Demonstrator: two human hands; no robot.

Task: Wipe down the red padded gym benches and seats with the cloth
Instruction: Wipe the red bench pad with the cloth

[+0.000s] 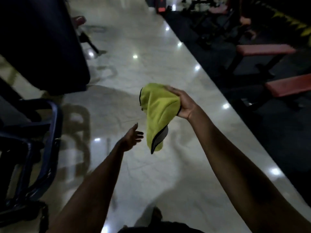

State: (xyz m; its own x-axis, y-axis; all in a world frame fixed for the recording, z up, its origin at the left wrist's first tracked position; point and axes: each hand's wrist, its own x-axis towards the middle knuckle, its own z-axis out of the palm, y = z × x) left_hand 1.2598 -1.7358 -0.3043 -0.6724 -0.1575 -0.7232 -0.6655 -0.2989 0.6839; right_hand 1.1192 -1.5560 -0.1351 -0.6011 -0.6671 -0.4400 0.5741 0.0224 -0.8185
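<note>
Lime-green microfibre cloth with dark edging and a grey underside (158, 113): held in the air above the pale glossy floor (134, 73), bunched at its upper end and hanging from there in a long fold, long axis running down and slightly toward the person from the grip. Right hand (183, 105): raised, palm turned inward, fingers and thumb curled round the upper edge of the cloth, which falls below and to the left of those fingers. Left hand (133, 137): lower, fingers straight and spread, holding nothing, its fingertips just beside the hanging lower fold but not visibly touching it. Nearer red padded flat bench on a dark frame (291, 86): lies to the right of the gripping fingers and a little beyond them, on dark matting, well apart from the cloth; its long axis runs crosswise, away to the right. Farther red padded flat bench (264, 49): beyond and to the right, similarly aligned. The right hand is the nearer to both, so the wipe most likely falls to it with a carry rightward; the left seems placed to gather or fold the trailing end first. Blue metal machine frame (50, 132): left of the open fingers, apart.
</note>
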